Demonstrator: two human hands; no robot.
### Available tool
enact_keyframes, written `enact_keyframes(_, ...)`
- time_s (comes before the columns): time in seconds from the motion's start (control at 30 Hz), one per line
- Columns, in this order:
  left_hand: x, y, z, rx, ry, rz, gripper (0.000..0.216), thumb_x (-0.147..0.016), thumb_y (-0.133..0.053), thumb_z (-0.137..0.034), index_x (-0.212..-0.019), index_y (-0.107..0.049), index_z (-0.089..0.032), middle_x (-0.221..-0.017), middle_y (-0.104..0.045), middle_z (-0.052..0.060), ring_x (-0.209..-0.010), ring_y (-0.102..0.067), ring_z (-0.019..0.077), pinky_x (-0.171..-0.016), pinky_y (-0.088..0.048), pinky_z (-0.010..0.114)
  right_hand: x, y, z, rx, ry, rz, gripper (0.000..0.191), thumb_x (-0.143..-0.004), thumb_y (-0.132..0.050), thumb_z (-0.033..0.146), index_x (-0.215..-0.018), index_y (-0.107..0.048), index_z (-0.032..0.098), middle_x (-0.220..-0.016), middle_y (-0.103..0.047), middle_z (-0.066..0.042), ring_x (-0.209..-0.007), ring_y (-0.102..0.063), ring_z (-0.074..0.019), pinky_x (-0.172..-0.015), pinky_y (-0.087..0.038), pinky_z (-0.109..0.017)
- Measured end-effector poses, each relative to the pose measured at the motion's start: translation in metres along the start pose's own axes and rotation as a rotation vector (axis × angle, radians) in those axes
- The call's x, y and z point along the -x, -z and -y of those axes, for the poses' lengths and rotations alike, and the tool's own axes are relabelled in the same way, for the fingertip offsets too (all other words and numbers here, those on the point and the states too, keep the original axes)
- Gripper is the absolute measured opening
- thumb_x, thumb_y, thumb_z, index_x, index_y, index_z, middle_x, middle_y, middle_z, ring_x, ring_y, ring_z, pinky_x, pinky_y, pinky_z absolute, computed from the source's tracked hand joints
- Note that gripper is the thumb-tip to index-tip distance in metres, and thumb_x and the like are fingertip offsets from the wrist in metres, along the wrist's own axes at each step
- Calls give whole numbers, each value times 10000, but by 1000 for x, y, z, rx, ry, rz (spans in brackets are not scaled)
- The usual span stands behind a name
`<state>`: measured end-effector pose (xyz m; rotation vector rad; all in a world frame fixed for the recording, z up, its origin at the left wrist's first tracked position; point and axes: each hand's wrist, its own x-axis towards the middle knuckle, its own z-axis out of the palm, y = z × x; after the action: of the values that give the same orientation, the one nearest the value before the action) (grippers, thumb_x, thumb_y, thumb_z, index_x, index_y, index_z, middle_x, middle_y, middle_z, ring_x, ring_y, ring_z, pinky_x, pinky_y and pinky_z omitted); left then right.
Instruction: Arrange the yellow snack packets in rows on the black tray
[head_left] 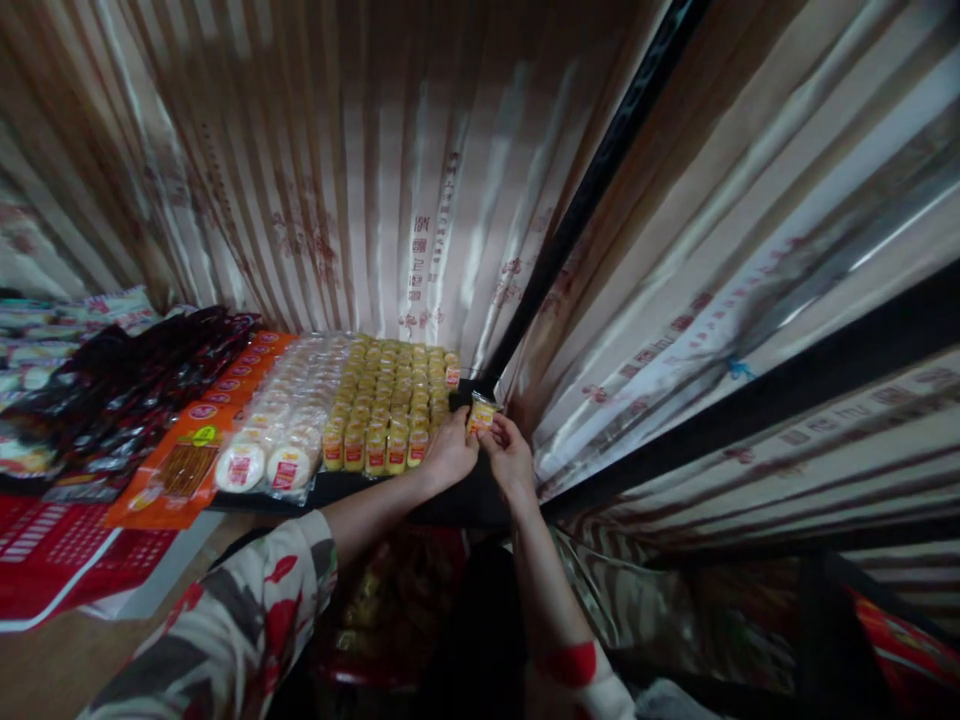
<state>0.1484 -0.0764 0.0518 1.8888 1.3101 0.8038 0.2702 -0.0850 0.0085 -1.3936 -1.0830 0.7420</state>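
Note:
Both my hands meet at the right end of a dark shelf [352, 488]. My left hand [448, 452] and my right hand [510, 458] are closed together on one small yellow snack packet [481, 413], held just right of the stacked rows. Those rows are many small yellow packets with red labels [390, 405], lined up tightly on the shelf. My sleeves are patterned in white, grey and red.
Left of the yellow rows lie round white cakes in clear wrap [279, 440], then orange packs [196, 450] and dark glossy bags [127, 385]. A red printed sheet [67, 545] hangs at the lower left. Striped shiny curtains and a black pole [577, 215] close in behind and right.

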Motion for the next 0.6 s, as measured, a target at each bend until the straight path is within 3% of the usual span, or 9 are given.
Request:
enact_keyframes(0.13, -40, 3, -1, -177, -52, 62, 399, -820, -396, -150, -1210, -474, -124, -1136, -596, 134, -1047, -551, 240, -922, -407, 343, -41, -7, -15, 127, 32, -7, 396, -717, -546, 348, -1073, -547, 174, -942, -658, -62, -831, -621, -173, -779, -493, -313)
enact_keyframes(0.27, -71, 11, 7, -349, -92, 51, 437, -777, -456, -126, -1213, -479, -98, -1176, -578, 150, -1146, -476, 259, -997, -330, 334, -69, -21, -30, 260, 40, -1, 389, -750, -504, 316, -1114, -542, 184, -962, -660, -53, -836, -615, -176, -772, -485, -304)
enact_keyframes(0.37, -88, 16, 16, -380, -93, 26, 508, -747, -496, -101, -1253, -449, -86, -1170, -583, 162, -1215, -404, 271, -1012, -299, 343, -83, -33, -38, 338, -5, -8, 390, -761, -489, 285, -1137, -537, 195, -971, -662, -49, -843, -612, -174, -783, -476, -302)
enact_keyframes(0.6, -110, 18, 33, -359, -206, 96, 396, -726, -469, -62, -1096, -587, -138, -1133, -613, 128, -1133, -495, 237, -1056, -223, 366, -104, -51, -47, 453, -46, 18, 358, -761, -495, 231, -1113, -557, 204, -1009, -655, -49, -903, -603, -173, -828, -449, -287)
